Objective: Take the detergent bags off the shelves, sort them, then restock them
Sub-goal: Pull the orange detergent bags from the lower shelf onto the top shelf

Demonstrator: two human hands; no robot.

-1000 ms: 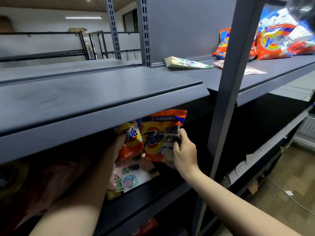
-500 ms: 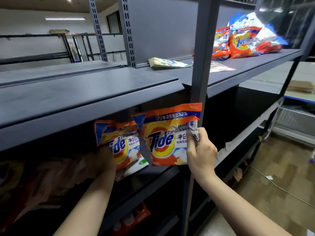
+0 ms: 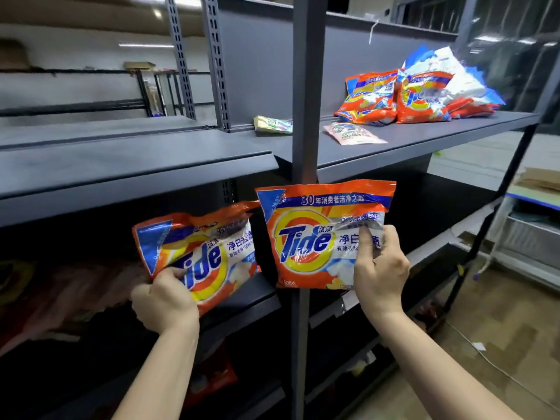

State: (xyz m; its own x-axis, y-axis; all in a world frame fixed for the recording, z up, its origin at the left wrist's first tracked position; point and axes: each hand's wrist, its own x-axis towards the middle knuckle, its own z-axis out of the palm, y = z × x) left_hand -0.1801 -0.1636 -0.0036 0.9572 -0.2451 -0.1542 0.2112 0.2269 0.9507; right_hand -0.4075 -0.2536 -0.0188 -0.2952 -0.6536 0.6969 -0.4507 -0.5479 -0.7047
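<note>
one orange tide detergent bag was gripped at its lower left corner by the left hand, fingers curled round it, in front of the dark lower shelf. a second tide bag was pinched at its right edge by the right hand, held upright before the grey upright post. more tide bags were piled on the upper shelf, near a pink sachet and a green packet.
</note>
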